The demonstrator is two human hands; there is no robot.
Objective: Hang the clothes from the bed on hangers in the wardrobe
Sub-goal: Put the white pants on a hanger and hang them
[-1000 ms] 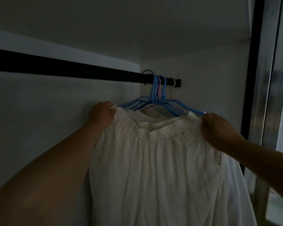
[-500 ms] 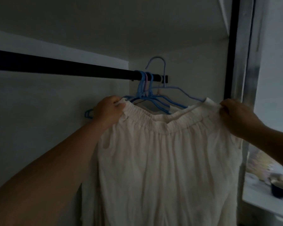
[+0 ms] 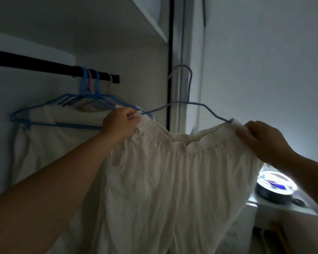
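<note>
Wardrobe interior, left half of the frame: dark rail running from the left edge to its bracket, carrying a cluster of blue hangers; at least one pale garment already hangs from them at centre left, so part of the job appears done. Cream garment with gathered elastic waistband, centre to lower frame: mounted on a pale blue wire hanger but held out in front of the wardrobe frame, at right of the rail's end, hook free in the air and not on the rail; hooking it on remains, and what is left on the bed cannot be seen. Left hand, centre: fingers curled round the waistband's left end where the hanger arm enters. Right hand, centre right: fingers pinching the waistband's right end at the hanger's tip. Tabletop, lower right: round lit container, contents unclear. Change from a second ago: the held hanger then sat among the blue cluster on the rail; half a second ago its hook had lifted clear; now garment and hanger have moved rightward, away from the rail
</note>
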